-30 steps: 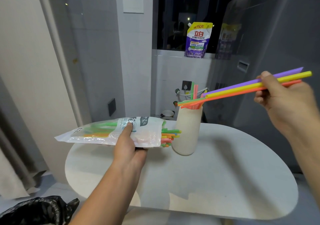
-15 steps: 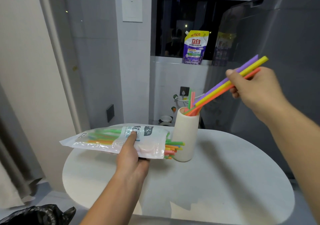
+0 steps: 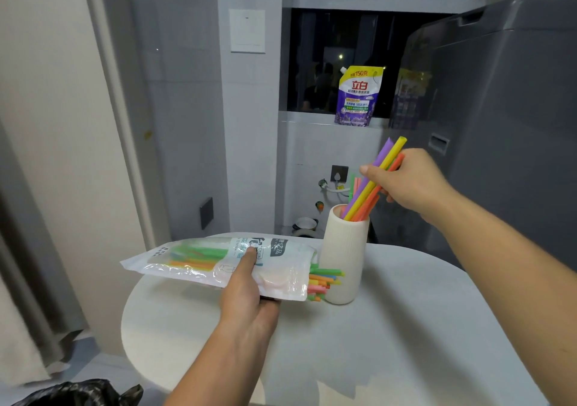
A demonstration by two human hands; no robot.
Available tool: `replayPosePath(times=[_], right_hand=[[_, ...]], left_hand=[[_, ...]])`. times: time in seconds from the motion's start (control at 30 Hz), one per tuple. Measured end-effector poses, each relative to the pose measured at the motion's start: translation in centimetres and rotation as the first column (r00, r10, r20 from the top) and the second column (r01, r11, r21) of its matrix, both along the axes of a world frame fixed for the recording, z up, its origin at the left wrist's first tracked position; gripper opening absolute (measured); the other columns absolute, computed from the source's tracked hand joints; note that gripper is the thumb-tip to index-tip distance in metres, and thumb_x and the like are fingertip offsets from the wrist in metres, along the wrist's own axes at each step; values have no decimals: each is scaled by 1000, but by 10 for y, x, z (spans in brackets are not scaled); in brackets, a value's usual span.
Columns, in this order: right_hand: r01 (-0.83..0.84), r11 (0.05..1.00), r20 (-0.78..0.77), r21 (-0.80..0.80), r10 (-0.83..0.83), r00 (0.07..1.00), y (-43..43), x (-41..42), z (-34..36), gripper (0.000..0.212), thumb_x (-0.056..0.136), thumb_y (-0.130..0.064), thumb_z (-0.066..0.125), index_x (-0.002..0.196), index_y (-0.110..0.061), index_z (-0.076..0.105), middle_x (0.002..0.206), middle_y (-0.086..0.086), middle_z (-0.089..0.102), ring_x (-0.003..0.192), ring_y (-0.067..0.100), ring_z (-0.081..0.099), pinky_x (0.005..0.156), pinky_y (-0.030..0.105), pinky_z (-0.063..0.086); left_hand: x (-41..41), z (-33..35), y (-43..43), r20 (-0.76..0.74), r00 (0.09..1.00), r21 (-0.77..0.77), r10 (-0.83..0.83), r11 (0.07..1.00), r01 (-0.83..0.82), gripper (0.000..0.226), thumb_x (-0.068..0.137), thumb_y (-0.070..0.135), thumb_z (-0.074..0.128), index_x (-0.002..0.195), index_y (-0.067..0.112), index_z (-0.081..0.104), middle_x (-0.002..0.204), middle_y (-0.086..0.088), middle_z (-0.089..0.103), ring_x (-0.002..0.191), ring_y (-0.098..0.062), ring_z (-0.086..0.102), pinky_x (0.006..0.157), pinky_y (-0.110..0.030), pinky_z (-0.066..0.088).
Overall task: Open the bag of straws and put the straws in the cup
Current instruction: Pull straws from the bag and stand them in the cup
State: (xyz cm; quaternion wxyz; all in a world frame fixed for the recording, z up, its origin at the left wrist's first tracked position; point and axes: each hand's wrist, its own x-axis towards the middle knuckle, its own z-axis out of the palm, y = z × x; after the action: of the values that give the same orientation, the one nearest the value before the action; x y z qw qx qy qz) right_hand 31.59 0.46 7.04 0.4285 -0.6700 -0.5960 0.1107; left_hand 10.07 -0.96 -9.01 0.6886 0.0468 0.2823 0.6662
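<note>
Step in hand: loading straws into the cup. The right hand (image 3: 409,183) pinches a bundle of straws (image 3: 368,190) (purple, yellow, orange) between thumb and curled fingers, tilted, with the lower ends already inside the rim of the cup (image 3: 342,258). The cup stands upright near the far edge of the table (image 3: 406,327) and already holds a few pink and green straws. The left hand (image 3: 246,293) grips the bag (image 3: 199,258) from below with the thumb pressed on top, holding it roughly level over the far left part of the table. The open end of the bag points at the cup, and the remaining straws (image 3: 324,280) protrude from that end, just beside the cup wall. Judged next move: relax the right-hand pinch so the bundle slides to the cup bottom without tipping the cup, then return to the bag mouth for another pull. Legible print: the bag label shows "Straw" beside the thumb; the rest is too small to read. The purple pouch (image 3: 357,96) on the window sill reads "立白" and "150克".
</note>
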Motion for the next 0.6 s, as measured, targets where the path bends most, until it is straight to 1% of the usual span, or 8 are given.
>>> replayPosePath(times=[0.1,0.2,0.23,0.3,0.37,0.4,0.5,0.6], right_hand=[[-8,998,32,-60,10,999,8,-1,-3,41,87,-41,72,84,0,68,77,12,69,66,23,66,65,36,56],[14,997,61,-79,-9,998,15,-1,-9,43,85,-45,73,81,-3,69,78,10,68,73,25,65,70,39,55],[24,997,70,-68,-19,997,17,-1,-11,42,83,-47,74,86,-5,72,84,9,70,80,25,66,73,40,55],[43,997,101,-61,-36,994,18,-1,-16,57,79,-53,75,115,-9,68,111,9,68,100,26,65,85,44,55],[79,995,118,-64,-72,990,19,0,-21,84,76,-60,75,143,-17,47,138,12,53,119,30,58,94,46,52],[95,995,109,-41,-90,990,19,1,-23,91,76,-62,73,149,-21,38,145,12,46,125,31,54,97,47,51],[86,993,95,80,-94,991,18,1,-30,80,88,-61,58,154,-30,24,151,10,37,133,31,46,103,49,47],[79,982,167,171,-107,980,10,-4,-39,58,98,-52,45,149,-28,37,145,7,42,133,27,42,106,47,42]], left_hand=[[0,-1,0,-1,1000,4,-11,1000,11,44,100,14,67,143,13,59,130,-16,75,121,-37,70,108,-66,49],[0,-1,1,6,1000,10,-26,1000,26,44,99,14,68,142,12,60,129,-16,75,122,-39,70,107,-70,47],[0,-1,2,7,1000,8,-26,1000,26,45,99,15,69,142,12,60,129,-17,75,122,-39,70,107,-70,47],[-1,-2,2,6,1000,4,-28,1000,28,44,99,15,69,142,11,60,129,-18,75,122,-40,70,107,-71,47],[-1,-2,2,2,999,5,-35,999,35,45,99,17,68,143,11,60,130,-18,74,123,-41,69,107,-71,47],[-1,-1,2,4,999,8,-39,999,39,45,99,18,68,143,11,60,131,-18,74,123,-41,69,107,-71,47],[0,0,0,5,1000,10,-28,1000,28,44,99,17,68,142,11,61,130,-16,75,122,-39,70,107,-70,48],[2,3,-2,3,1000,10,-20,1000,20,44,99,16,68,142,12,61,129,-15,76,121,-37,71,107,-68,49]])
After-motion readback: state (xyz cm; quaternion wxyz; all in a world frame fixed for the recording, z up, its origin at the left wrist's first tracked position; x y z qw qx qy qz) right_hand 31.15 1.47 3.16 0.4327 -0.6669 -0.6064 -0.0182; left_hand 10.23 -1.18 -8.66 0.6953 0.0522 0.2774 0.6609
